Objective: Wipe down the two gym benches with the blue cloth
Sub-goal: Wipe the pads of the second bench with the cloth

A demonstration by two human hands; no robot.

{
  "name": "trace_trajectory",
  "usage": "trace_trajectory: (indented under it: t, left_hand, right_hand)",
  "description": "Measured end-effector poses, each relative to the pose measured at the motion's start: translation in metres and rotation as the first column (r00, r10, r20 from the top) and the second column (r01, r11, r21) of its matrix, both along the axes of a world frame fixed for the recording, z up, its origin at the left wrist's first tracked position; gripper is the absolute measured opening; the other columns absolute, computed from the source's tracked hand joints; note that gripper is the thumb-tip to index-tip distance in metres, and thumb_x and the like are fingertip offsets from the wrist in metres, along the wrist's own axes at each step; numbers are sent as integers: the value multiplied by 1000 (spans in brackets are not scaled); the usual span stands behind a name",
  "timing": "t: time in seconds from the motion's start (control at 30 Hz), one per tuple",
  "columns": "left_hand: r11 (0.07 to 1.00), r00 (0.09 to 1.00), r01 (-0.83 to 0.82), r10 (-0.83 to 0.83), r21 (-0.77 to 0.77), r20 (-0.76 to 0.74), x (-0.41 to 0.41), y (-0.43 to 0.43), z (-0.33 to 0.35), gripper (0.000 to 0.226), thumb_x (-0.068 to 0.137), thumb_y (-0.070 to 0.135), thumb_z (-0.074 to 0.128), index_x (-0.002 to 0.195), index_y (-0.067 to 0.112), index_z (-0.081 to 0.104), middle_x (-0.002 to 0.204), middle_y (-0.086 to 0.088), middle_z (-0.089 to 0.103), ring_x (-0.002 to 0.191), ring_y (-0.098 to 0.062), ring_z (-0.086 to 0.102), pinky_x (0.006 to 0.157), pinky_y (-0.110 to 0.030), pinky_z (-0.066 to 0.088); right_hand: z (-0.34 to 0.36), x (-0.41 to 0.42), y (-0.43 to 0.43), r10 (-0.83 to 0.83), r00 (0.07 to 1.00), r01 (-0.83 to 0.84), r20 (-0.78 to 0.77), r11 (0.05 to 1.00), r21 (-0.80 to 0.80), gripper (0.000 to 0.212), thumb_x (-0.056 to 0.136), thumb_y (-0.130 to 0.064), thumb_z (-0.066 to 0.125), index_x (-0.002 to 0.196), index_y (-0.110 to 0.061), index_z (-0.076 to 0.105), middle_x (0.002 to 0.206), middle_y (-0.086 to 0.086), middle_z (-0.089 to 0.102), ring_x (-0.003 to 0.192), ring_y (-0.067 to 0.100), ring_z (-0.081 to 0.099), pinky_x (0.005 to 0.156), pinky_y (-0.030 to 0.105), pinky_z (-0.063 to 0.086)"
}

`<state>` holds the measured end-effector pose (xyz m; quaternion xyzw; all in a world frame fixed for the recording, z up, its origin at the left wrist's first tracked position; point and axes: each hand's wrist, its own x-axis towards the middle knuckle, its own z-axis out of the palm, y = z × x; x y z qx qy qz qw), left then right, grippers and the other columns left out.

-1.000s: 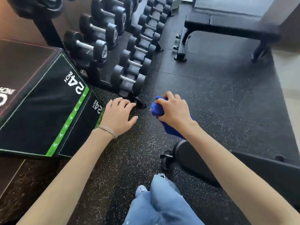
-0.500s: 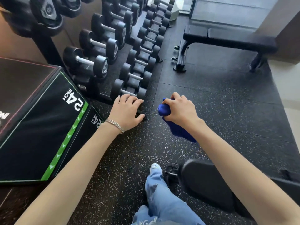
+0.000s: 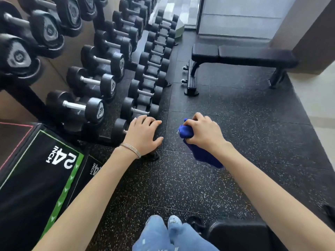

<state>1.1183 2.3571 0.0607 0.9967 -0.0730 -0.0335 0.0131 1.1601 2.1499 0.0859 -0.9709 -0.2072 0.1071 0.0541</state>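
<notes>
1. Blue cloth [image 3: 188, 132] is bunched in the right hand [image 3: 204, 132], above the speckled rubber floor [image 3: 244, 124]. One bunched end sticks out on the thumb side, toward the dumbbells; the rest hangs out under the wrist as a loose tail, so its long axis runs from upper left to lower right in the view, along the forearm.
2. Right hand is closed in a fist around the cloth, knuckles up, fingers curled over it.
3. Left hand [image 3: 144, 135] holds nothing. It is open, palm down, fingers stretched forward and a little spread, thumb out to the right. It is held in front of the nearest low dumbbells [image 3: 137, 98]; if it touches them I cannot tell. Thin metal bangles [image 3: 131, 150] sit on the wrist.
4. Far bench [image 3: 243, 56] stands flat near the far edge of the floor mat, its long axis going left to right, with the wheeled foot on its left end.
5. Near bench [image 3: 237, 234] shows only a dark padded end at the bottom edge of the view, just beside the person's jeans [image 3: 163, 236].
6. Black plyo box [image 3: 36, 178] with a green stripe and "24 INCH" stands at the left edge, near the dumbbell rack.
</notes>
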Motion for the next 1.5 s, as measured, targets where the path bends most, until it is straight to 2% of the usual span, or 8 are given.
trace_trajectory:
  t: [0.3, 0.57, 0.73, 1.07, 1.5]
  left_hand:
    - [989, 991, 132, -132, -70, 8, 115, -7, -8, 66, 87, 50, 51, 144, 22, 34, 140, -2, 45, 131, -23, 35, 111, -36, 30]
    - [970, 972, 234, -232, -68, 39, 233, 16, 5, 67, 85, 49, 55, 143, 20, 37, 138, -3, 47, 130, -25, 37, 109, -37, 29]
    - [940, 944, 330, -327, -88, 43, 294, -2, 8, 66, 84, 48, 55, 141, 21, 37, 136, -2, 48, 129, -25, 38, 108, -38, 31]
    - [875, 880, 473, -474, -105, 9, 391, -83, -7, 67, 86, 49, 53, 144, 24, 32, 142, 0, 41, 133, -24, 32, 109, -39, 28]
    - [830, 834, 551, -549, -89, 55, 523, -268, 4, 65, 86, 50, 50, 144, 25, 32, 139, 2, 44, 134, -24, 32, 110, -39, 27]
  right_hand:
    - [-1, 88, -6, -131, 991, 131, 2, 991, -32, 49, 76, -39, 69, 121, -28, 54, 119, 4, 46, 105, 28, 48, 86, 38, 45]
    - [14, 182, 14, -241, 969, 241, 55, 970, 4, 47, 76, -38, 67, 120, -28, 54, 120, 4, 46, 105, 28, 48, 86, 38, 44]
    - [12, 220, 5, -337, 940, 339, 49, 941, -17, 47, 76, -39, 68, 119, -28, 54, 119, 4, 45, 104, 28, 48, 85, 38, 44]
    - [-10, 283, -70, -479, 877, 480, 23, 874, -76, 47, 75, -41, 69, 119, -28, 55, 118, 3, 44, 103, 27, 47, 86, 38, 44]
    - [-5, 402, -237, -532, 845, 535, 56, 838, -109, 46, 76, -40, 69, 119, -29, 54, 118, 2, 44, 104, 26, 46, 85, 36, 42]
